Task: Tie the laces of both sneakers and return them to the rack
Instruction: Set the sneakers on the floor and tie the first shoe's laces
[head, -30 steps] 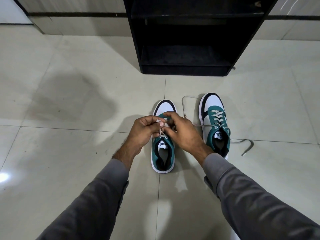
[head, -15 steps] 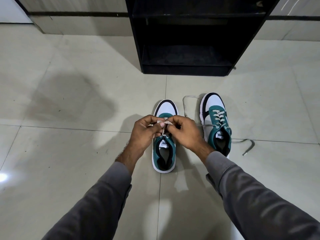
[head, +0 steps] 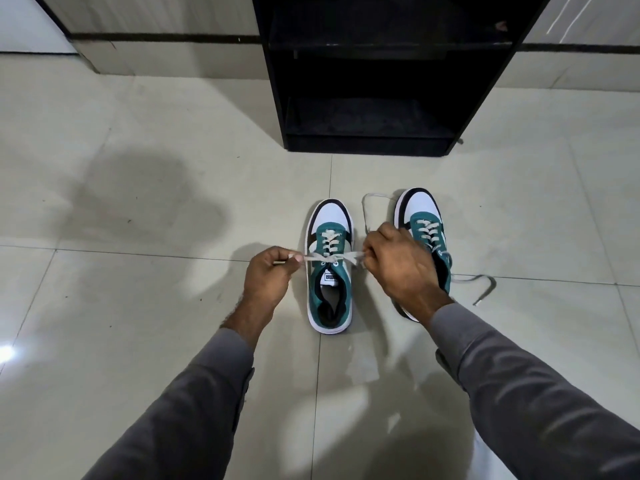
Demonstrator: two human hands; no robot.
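Note:
Two green, white and black sneakers stand side by side on the tiled floor, toes toward the rack. The left sneaker (head: pixel 330 268) has its beige lace (head: pixel 329 257) stretched sideways across the tongue. My left hand (head: pixel 268 275) pinches one lace end to the left of the shoe. My right hand (head: pixel 398 263) pinches the other end on the right and covers part of the right sneaker (head: pixel 420 216). That shoe's lace lies loose on the floor (head: pixel 483 285). The black rack (head: pixel 374 71) stands beyond the shoes, its shelves bare.
Light floor tiles surround the shoes on all sides. A wall with a dark stripe (head: pixel 156 39) runs behind the rack. A bright light reflection (head: pixel 5 353) shows on the floor at the far left.
My hands were together over the left sneaker's tongue. They have moved apart sideways, drawing the lace taut between them.

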